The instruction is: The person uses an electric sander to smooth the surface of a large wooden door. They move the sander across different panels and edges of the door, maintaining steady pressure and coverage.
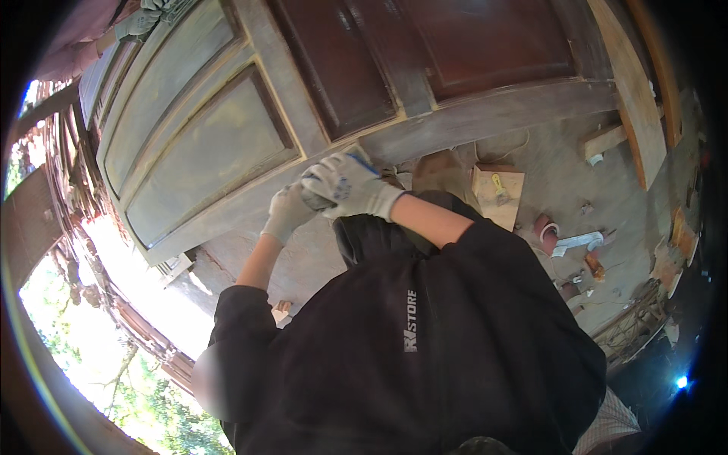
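My left hand (290, 208) and my right hand (347, 186), both in pale knitted gloves, meet at the near edge of a large wooden panelled door (265, 176). The right glove has bluish-grey marks. Its fingers are curled, and those of the left hand close in against them. A small dark grey patch shows between the two hands; whether it is a held thing or part of a glove I cannot make out. The door lies flat in front of me, with pale, dusty panels at the left and dark reddish-brown panels at the right.
At the far left, another person's gloved hand (138, 24) rests by the door's far edge. A wooden block (509, 208) bearing a small yellow item stands right of me. Beyond it lie a reddish-brown roll (543, 227) and a white strip (576, 243). Long planks (633, 98) rise at the right.
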Available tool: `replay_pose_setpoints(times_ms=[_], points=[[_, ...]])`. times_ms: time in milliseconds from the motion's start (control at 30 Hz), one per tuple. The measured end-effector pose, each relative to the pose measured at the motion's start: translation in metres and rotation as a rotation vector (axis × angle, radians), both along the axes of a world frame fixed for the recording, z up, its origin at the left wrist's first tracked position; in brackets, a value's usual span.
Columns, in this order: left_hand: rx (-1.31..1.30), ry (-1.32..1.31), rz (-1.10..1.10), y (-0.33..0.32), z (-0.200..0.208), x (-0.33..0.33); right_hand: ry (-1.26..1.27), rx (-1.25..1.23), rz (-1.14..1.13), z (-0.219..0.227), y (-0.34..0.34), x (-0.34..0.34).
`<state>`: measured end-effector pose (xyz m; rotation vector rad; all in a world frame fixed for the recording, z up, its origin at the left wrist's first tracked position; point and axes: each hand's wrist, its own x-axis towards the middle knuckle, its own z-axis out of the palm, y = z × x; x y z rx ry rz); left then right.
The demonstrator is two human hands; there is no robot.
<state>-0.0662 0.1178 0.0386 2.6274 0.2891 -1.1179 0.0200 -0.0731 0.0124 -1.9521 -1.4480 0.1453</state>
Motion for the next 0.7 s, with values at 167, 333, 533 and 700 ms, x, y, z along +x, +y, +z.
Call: replay_pose_setpoints(times_ms=[167, 333, 533, 700], points=[[-0.065, -0.039, -0.121, -0.133, -0.003, 0.101, 0.011, 0.099, -0.213, -0.007, -0.143, 0.070], [-0.198, -0.170, -0.246, -0.265, 0.005, 0.199, -0.093, -0.014, -0.399, -0.007, -0.285, 0.138], [-0.347, -0.424, -0.425, -0.391, -0.027, 0.301, -0.279, -0.188, -0.667, -0.008, -0.421, 0.209], [-0.333, -0.361, -0.528, -0.415, -0.023, 0.311, -0.324, -0.329, -0.817, -0.005, -0.438, 0.201]])
